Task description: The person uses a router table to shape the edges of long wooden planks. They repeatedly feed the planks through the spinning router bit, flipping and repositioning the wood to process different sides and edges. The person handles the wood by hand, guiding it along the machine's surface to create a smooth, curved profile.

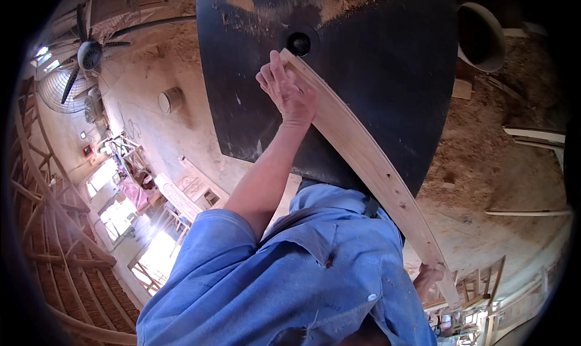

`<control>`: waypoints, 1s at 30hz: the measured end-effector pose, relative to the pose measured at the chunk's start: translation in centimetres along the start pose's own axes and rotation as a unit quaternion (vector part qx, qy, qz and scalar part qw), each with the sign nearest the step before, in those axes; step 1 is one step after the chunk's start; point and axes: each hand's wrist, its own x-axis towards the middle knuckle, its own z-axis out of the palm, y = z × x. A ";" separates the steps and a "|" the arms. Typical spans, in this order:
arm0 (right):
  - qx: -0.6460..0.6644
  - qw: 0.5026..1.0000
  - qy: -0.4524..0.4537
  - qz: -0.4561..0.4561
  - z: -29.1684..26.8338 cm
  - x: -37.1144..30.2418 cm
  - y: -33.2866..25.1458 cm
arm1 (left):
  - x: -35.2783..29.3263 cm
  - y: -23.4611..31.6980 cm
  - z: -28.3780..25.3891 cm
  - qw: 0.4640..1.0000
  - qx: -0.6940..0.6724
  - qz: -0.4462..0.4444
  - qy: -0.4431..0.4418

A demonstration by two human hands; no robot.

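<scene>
A long, pale wooden board [375, 164] slants from the middle of a dark machine table [375, 92] down past my right side. Its far end reaches a round opening with a dark spindle [298, 43] in the tabletop; whether the wood touches the spindle I cannot tell. My left hand [289, 92] grips the board's left side near that end, index finger stretched forward and the other fingers partly bent. Close to the board's rear end, my right hand [428, 277] is closed around it, partly hidden by the wood and my blue shirt [339, 267].
Sawdust [348, 1] covers the table's far edge, and more lies on the floor. A large fan [89, 55] stands at the far left. To the right are a round pipe-like opening [481, 37] and loose wood strips [529, 213]. Carved panels [196, 186] lie at the left.
</scene>
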 end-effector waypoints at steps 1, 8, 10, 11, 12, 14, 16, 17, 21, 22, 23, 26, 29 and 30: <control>0.000 1.000 -0.004 0.007 0.2 -0.9 0.5 | 0.3 0.0 0.0 1.000 0.001 0.010 0.000; -0.010 0.999 0.023 0.033 0.5 -4.7 1.3 | 1.4 -0.3 0.2 0.999 -0.002 0.034 -0.003; -0.015 0.998 0.035 0.039 -1.5 -2.2 1.6 | 1.7 -0.2 0.3 0.999 -0.014 0.049 -0.003; -0.019 0.998 0.041 0.041 -2.4 -1.1 1.7 | 1.9 -0.1 0.3 0.999 -0.016 0.046 -0.008; -0.030 0.998 0.044 0.037 -2.4 -0.5 1.5 | 1.8 -0.6 0.3 0.999 -0.014 0.034 -0.013; -0.039 0.997 0.053 0.044 -2.9 -0.3 2.0 | 1.9 -0.5 0.2 0.999 -0.005 0.034 -0.005; -0.028 0.998 0.042 0.041 -3.0 -0.7 2.4 | 2.1 -0.4 0.2 0.999 -0.001 0.038 -0.004; -0.023 0.998 0.034 0.040 -2.9 -1.7 2.7 | 2.1 -0.4 0.3 0.999 -0.001 0.041 -0.005; -0.016 0.997 0.061 0.035 -4.2 -1.4 3.1 | 2.4 -0.3 0.4 0.999 -0.001 0.053 -0.005; -0.016 0.996 0.081 0.032 -3.2 -2.2 3.3 | 2.3 -0.4 0.5 0.998 0.003 0.057 -0.003; -0.016 0.994 0.100 0.029 -2.4 -3.4 3.5 | 2.3 -0.5 0.6 0.998 0.008 0.061 -0.001; -0.014 0.998 0.056 0.037 -2.3 -3.6 2.8 | 2.4 -0.6 0.4 0.998 0.008 0.054 -0.007; -0.004 1.000 -0.012 0.006 -1.8 -4.3 2.7 | 2.8 -0.6 0.1 0.999 0.010 0.046 -0.012; 0.000 1.000 -0.021 0.013 -1.5 -5.1 2.8 | 2.8 -0.5 0.1 0.999 0.011 0.045 -0.014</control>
